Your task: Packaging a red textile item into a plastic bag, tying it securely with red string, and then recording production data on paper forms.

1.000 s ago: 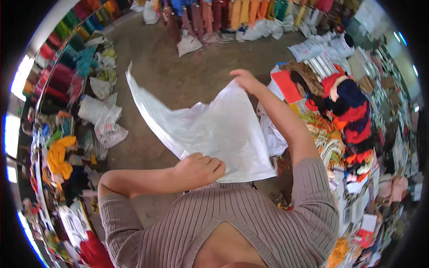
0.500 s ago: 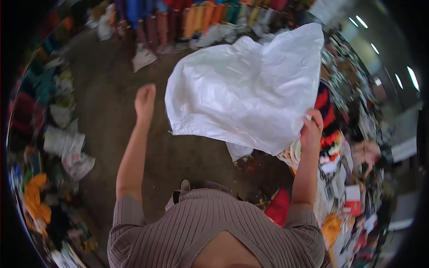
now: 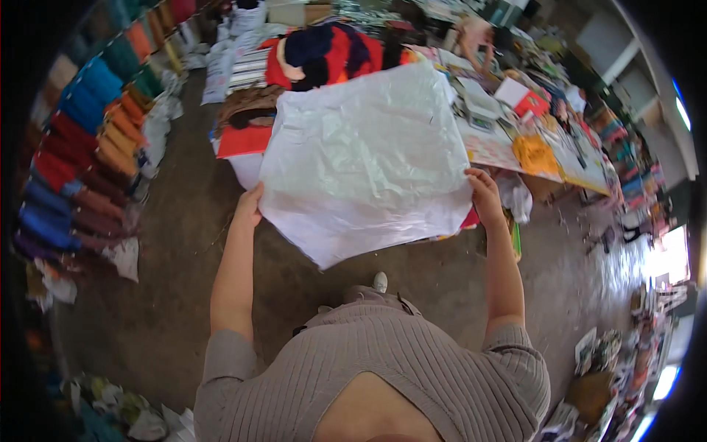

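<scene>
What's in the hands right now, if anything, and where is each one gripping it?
A broad, white, shiny plastic-looking sheet, held at opposite side edges: the left hand on its left edge, the right hand on its right.

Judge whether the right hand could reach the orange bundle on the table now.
Probably not at once: the right hand is holding the white sheet, though nothing visible seems to block the way to the orange bundle.

Bench (image 3: 589, 177) cluttered, I see: red and navy fabric (image 3: 317, 53) heaped at its far side, brown cloth (image 3: 247, 105) beside a flat red item (image 3: 241, 142), an orange bundle (image 3: 536, 154) nearer the right end. Grey floor (image 3: 162, 309) carries a slumped white sack (image 3: 123, 259).
</scene>
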The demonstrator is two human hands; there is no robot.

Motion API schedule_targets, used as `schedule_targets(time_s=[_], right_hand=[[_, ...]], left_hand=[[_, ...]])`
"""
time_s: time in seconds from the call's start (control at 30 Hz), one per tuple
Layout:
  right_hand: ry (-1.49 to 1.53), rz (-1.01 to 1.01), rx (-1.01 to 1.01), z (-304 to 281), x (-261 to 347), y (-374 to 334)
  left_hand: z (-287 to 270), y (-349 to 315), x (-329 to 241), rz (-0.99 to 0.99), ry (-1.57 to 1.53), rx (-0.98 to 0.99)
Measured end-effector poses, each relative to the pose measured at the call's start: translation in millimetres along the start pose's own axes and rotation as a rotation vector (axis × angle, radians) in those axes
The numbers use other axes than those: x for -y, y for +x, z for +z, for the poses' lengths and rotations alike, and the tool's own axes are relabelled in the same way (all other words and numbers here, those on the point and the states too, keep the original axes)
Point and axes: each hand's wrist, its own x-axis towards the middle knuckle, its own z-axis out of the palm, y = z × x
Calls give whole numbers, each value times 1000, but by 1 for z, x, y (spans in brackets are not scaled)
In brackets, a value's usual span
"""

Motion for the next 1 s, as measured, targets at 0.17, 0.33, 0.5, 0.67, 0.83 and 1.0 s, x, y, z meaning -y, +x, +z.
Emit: schedule_targets(time_s=[0.17,0.33,0.5,0.67,0.83,1.0], right_hand=[[-89,-140,-6,-52,-32,-15],[-62,-98,44,-63,-20,-54],[-985,-447,116,-87,-44,-85],[-889,-560,232,-99,-74,-129],[-814,-407,150,-139,-104,-145],[-657,-524,261,-161,-63,-109]], left_hand=[[17,-3,-20,477,180,-37],[48,-75,-13,700,187,-180],[15,-166,73,440,618,-450],[-7,-269,189,-449,1677,-485],[75,-259,239,-86,1402,156],[312,-250,239,43,1219,695]])
